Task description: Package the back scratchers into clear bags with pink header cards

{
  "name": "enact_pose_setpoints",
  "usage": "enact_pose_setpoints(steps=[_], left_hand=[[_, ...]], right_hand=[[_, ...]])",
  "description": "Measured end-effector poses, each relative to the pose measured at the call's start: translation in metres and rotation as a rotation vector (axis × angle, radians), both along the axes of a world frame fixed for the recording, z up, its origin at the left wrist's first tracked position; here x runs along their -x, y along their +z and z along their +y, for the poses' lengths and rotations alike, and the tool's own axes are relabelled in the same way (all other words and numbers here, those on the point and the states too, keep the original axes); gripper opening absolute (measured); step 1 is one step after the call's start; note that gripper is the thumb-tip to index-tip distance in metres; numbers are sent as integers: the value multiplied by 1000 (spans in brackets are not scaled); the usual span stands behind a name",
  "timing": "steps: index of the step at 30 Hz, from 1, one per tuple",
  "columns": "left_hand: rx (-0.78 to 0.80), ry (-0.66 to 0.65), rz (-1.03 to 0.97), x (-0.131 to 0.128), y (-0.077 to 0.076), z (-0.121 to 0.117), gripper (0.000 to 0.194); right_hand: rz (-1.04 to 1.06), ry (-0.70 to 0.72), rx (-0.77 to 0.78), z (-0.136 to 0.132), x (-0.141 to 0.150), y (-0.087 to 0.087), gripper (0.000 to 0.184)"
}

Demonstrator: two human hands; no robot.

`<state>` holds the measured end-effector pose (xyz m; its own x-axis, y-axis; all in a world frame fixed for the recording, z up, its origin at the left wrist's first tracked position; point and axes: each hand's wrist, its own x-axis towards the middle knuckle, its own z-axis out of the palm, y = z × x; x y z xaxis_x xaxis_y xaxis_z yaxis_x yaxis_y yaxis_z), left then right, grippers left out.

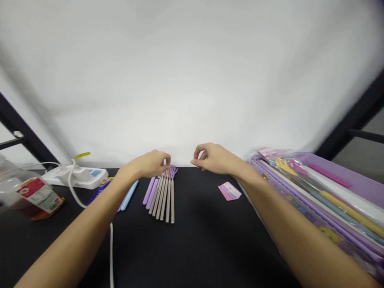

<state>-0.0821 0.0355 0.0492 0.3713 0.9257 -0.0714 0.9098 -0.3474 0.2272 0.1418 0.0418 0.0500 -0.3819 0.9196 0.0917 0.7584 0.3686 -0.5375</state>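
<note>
A row of several back scratchers (164, 200) lies on the black table, with metal rods pointing toward me and small purple claw-shaped heads at the far end. My left hand (153, 163) is over those heads, thumb and forefinger pinched down on one; the hand partly hides them. To the right, my right hand (211, 157) hovers near the wall with fingers curled and thumb close to the forefinger, and nothing shows in it. Two purple handles (151, 193) lie left of the rods. A light blue stick (130, 195) is partly behind my left forearm.
Small pink cards (229, 191) lie beside my right forearm. A purple bin (339, 172) full of packaged items stands at right. On the left are a white power strip (93, 178), its cable (111, 256), a blue packet (100, 190) and a labelled bottle (40, 195). A white wall (192, 80) closes the back.
</note>
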Motion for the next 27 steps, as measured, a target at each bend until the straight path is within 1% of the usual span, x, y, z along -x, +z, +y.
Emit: enact_pose_setpoints(steps=[2,6,9,11,16,22,27], left_hand=[[28,72,96,15,-3,-3,19],[171,135,251,34,-7,-3,33],[168,177,273,48,-7,0,37],[179,197,281,57,-7,1,42],[226,262,299,72,-9,-4,51],[272,325,295,69,-7,-14,51],[313,355,249,68,-11,-14,55]], right_hand=[[-1,42,71,3,17,-14,7],[6,84,287,8,44,-46,10],[37,64,411,9,56,-61,15],[66,41,471,8,60,-64,17],[121,14,574,4,63,-63,19],[163,31,605,3,61,-65,19],[163,42,596,5,60,-68,17]])
